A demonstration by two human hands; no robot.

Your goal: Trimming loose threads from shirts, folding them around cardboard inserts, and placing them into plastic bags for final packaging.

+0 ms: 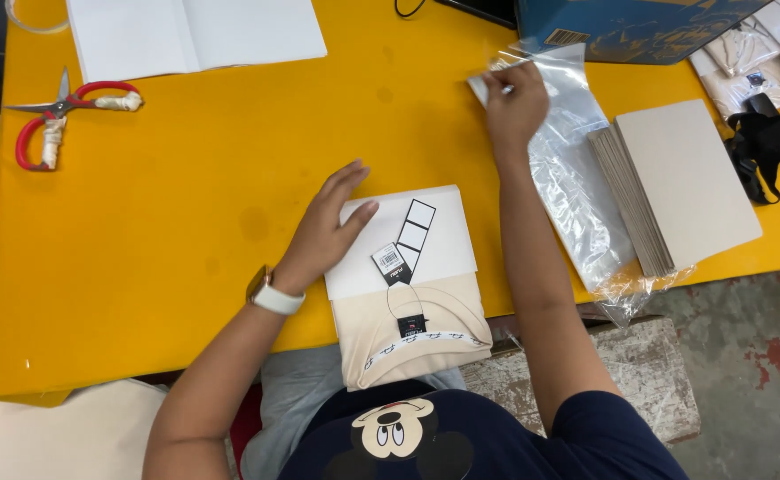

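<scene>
Your left hand [323, 233] lies flat, open, on the soft folded cream garment [410, 333] lower centre; right hand [514, 100] pinches the flimsy, slippery clear plastic bag [577, 178] at its top edge, upper right

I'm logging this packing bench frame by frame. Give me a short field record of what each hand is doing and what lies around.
left hand: flat on the white card lying over the folded cream garment
right hand: pinching the top edge of a clear plastic bag
tags: black and white hang tags on the garment
right of bag: stack of grey cardboard sheets
far left: red-handled scissors
top: open white notebook
surface: yellow table
</scene>
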